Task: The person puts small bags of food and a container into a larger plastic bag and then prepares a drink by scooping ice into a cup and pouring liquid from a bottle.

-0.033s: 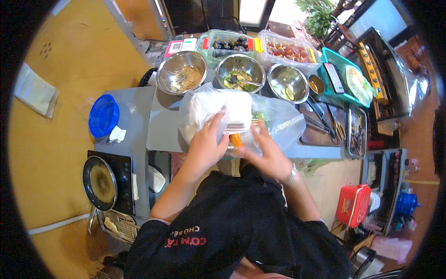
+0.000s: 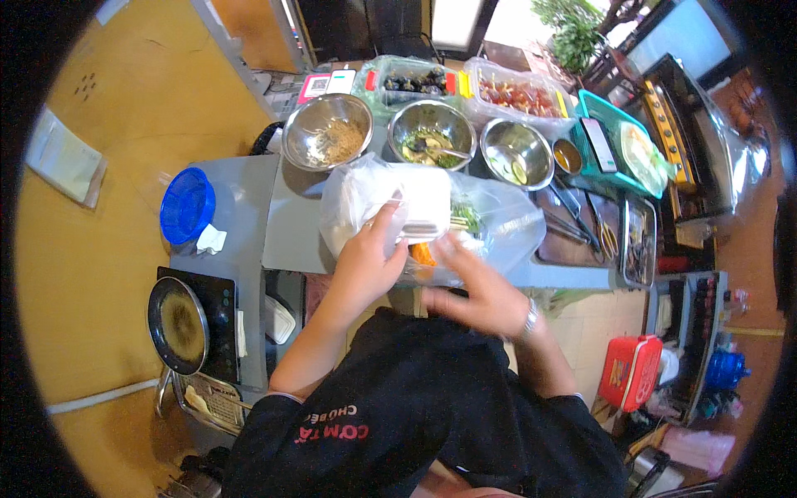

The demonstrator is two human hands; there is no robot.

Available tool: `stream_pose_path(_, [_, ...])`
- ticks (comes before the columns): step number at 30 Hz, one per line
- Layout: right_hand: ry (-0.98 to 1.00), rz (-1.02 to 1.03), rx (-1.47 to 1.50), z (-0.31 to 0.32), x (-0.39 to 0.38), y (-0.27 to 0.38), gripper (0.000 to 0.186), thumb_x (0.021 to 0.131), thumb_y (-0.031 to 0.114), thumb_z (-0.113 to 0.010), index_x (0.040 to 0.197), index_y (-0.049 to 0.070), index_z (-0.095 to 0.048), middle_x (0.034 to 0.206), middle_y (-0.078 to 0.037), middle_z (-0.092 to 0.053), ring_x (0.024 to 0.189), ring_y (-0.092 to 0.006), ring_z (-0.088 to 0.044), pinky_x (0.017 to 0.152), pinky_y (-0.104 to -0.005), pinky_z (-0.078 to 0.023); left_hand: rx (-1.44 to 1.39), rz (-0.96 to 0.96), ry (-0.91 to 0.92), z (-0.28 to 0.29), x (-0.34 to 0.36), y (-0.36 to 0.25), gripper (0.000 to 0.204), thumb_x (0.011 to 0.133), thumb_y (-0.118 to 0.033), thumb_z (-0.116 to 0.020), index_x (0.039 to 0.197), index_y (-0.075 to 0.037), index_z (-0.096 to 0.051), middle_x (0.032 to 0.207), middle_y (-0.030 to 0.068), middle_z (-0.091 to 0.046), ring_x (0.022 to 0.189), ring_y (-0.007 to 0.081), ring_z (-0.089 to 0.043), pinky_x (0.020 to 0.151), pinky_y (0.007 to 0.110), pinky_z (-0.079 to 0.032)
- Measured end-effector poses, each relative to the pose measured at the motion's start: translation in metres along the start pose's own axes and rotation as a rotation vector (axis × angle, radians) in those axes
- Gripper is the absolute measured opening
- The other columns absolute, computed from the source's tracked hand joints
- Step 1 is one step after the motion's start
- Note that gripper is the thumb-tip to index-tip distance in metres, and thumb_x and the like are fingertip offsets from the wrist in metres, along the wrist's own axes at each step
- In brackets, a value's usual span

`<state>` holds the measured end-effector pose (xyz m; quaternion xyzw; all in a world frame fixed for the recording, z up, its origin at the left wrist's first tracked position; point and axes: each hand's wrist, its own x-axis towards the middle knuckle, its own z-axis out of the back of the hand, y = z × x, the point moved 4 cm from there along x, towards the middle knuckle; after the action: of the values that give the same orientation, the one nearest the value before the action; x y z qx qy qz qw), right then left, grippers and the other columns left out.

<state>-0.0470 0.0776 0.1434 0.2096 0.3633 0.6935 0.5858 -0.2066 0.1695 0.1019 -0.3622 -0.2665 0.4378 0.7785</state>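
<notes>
A white foam takeaway box lies at the counter's front, partly within a thin clear plastic bag. My left hand grips the box's near left part, with fingers over its lid and bag film against them. Slightly blurred, my right hand is held just in front of the bag, fingers apart and nothing in them. Between the two hands, an orange item shows at the box's near edge; its kind is unclear. Green leaves show through the bag beside the box.
Steel bowls stand behind the bag, one holding a spoon. Farther back are clear food tubs. Tongs and scissors lie on a tray at right, near a green basket. At left are a blue basket and a frying pan.
My right hand has drawn back slightly toward me, away from the orange item. My left hand stays on the foam box. The view has shifted slightly.
</notes>
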Motion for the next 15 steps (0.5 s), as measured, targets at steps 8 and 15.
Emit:
stream_pose_path(8, [-0.107,0.31,0.52,0.182,0.102,-0.039,0.025,0.089,0.018,-0.065,0.104,-0.003,-0.064,0.084,-0.007,-0.068,0.077,-0.0121,-0.065,0.069,-0.0252,-0.052,-0.695,0.367,-0.264,0.058,-0.014,-0.021,0.057,0.087,-0.004,-0.062,0.139,-0.005,-0.038,0.094,0.0076,-0.065,0.077,0.0096,-0.065,0.047,0.017,-0.045])
stream_pose_path(15, [-0.476,0.009,-0.41,0.187,0.379,-0.234,0.026,0.082,0.026,-0.066,0.095,0.004,-0.071,0.09,-0.014,-0.071,0.077,-0.0267,-0.069,0.072,-0.036,-0.053,-0.671,0.489,-0.415,0.057,-0.008,-0.012,0.059,0.086,-0.007,-0.063,0.139,-0.004,-0.037,0.087,0.0089,-0.065,0.061,0.0067,-0.06,0.038,0.015,-0.037])
